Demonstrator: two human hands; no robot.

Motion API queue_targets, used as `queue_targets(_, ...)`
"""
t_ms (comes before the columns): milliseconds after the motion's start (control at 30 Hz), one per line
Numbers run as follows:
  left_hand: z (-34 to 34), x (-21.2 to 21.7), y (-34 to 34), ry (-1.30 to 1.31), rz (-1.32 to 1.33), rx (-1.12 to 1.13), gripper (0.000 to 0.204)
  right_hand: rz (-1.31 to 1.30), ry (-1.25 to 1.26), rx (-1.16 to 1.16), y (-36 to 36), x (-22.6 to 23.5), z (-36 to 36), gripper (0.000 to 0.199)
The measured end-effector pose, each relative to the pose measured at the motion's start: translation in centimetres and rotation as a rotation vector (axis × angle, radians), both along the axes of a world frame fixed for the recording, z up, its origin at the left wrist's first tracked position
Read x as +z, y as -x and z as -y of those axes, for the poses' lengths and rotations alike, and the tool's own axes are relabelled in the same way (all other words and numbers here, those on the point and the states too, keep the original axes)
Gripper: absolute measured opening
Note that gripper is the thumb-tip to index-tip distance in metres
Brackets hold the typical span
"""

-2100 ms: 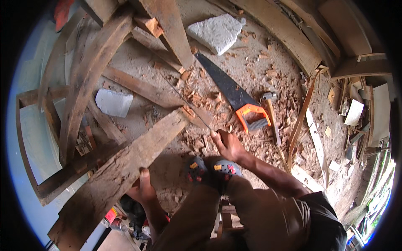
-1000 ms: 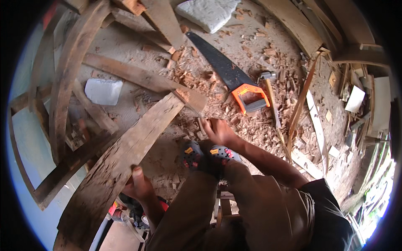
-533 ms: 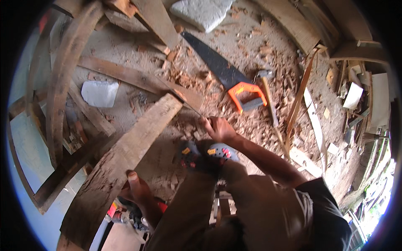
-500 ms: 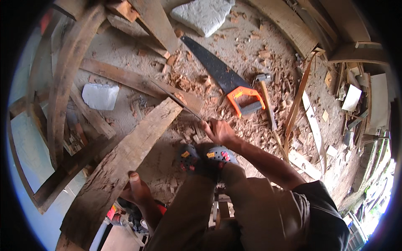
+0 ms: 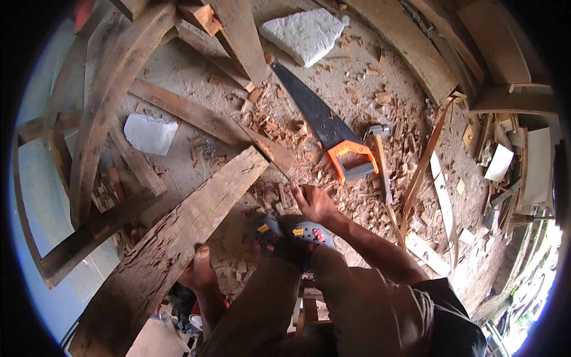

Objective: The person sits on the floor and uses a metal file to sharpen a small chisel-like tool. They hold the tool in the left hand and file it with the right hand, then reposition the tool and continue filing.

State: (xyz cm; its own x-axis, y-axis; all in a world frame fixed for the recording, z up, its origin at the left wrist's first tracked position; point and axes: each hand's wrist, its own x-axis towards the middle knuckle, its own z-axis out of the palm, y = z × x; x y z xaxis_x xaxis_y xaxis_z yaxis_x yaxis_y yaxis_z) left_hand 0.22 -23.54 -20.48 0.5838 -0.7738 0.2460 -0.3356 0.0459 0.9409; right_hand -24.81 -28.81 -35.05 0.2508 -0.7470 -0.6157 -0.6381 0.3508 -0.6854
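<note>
A long, weathered plank (image 5: pixel 178 232) slants up from the lower left, its far end raised near the middle of the view. My left hand (image 5: pixel 200 272) is closed on the plank's right edge, thumb on top and the other fingers hidden beneath. Closed around the near end of a long, thin, dark blade-like tool (image 5: pixel 274 165), my right hand (image 5: pixel 316 204) holds it against the plank's far end. The tool is seen nearly edge-on, so its exact kind is unclear.
A handsaw (image 5: pixel 321 113) with an orange handle and a hammer (image 5: pixel 380 160) lie on the chip-strewn ground (image 5: pixel 357 77). White blocks (image 5: pixel 306 35) and loose boards (image 5: pixel 184 110) lie beyond the plank. My shoes (image 5: pixel 309 235) are close below the tool.
The view has shifted, so most things appear slightly lower. The tool now slants more steeply across the plank's end. Both hands keep their holds.
</note>
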Motion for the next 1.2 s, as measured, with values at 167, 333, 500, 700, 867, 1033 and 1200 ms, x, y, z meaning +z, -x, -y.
queue_targets(167,-2.3,0.2,-1.1,-0.067,0.037,0.096,0.083,0.283,0.18,-0.152,-2.0,7.2,1.6,0.054)
queue_targets(333,-2.4,-0.7,-1.5,-0.104,-0.034,0.056,0.077,0.354,0.341,-0.166,-0.5,3.1,-1.1,0.032)
queue_targets(500,-1.2,-0.4,-0.8,0.046,0.115,-0.017,0.079,0.02,0.317,0.116,0.5,-1.2,-3.1,0.046)
queue_targets(700,-3.0,-0.2,-2.4,-0.164,-0.021,0.004,0.084,0.413,0.372,-0.109,-0.6,8.5,0.0,0.037)
queue_targets(867,-2.5,-0.8,-1.6,-0.07,0.069,-0.007,0.087,-0.154,0.957,0.479,2.2,-6.8,-5.3,0.038)
queue_targets(1033,-2.2,-0.2,-0.7,-0.062,0.031,0.01,0.087,0.161,0.047,-0.074,-0.8,7.6,-0.2,0.051)
queue_targets(1200,-2.8,-1.0,-1.9,-0.08,0.035,0.044,0.071,0.353,0.472,-0.061,-0.2,1.5,-1.9,0.033)
